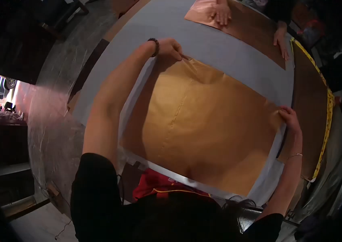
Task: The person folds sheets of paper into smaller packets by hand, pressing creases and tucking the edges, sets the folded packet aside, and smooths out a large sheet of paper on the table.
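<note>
A large orange-brown sheet (203, 129), like leather or thick paper, spreads across the grey tabletop (171, 36) in front of me. Its surface is shiny, with a crease running down the left half and wrinkles along the far edge. My left hand (170, 49), with a dark bracelet on the wrist, pinches the sheet's far left corner. At the far right corner, my right hand (291, 119) grips the sheet between thumb and fingers. A thin bracelet circles my right wrist.
Across the table, another person's hands (221, 14) rest by a second brown sheet (255, 32). A yellow measuring tape (327, 121) runs along the table's right edge. Grey floor (50, 121) lies to the left. A red cloth (151, 184) shows at the near edge.
</note>
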`<state>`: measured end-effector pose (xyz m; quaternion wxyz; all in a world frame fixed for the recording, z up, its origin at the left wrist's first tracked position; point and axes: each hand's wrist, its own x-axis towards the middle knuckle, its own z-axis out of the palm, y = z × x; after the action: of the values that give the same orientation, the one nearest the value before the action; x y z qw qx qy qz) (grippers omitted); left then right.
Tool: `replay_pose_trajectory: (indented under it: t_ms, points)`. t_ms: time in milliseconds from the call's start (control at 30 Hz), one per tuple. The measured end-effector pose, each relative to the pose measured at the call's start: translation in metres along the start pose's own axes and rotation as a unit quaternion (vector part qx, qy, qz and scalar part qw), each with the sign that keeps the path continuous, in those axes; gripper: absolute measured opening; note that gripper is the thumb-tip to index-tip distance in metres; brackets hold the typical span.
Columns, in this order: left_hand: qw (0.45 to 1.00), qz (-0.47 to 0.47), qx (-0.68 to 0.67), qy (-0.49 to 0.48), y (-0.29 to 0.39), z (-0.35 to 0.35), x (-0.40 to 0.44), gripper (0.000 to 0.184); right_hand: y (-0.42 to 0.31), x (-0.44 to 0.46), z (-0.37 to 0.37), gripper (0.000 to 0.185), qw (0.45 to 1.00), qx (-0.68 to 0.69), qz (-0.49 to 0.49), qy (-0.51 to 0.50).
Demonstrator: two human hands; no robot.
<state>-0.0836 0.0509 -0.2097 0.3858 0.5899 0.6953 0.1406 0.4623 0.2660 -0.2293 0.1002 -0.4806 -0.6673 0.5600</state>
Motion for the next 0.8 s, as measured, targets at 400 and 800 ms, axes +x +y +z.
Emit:
replay_pose_trajectory:
  t_ms: [400,800]
  points:
    - [0.975,0.021,-0.131,0.177,-0.025,-0.002,0.011,0.024,-0.006,-0.001,-0.005,0.027,0.999,-0.003,0.031,-0.013]
    - [0.925,-0.056,0.308,0.214,0.046,0.102,0.022,0.07,0.007,-0.062,0.018,0.031,0.998,0.04,0.042,0.015]
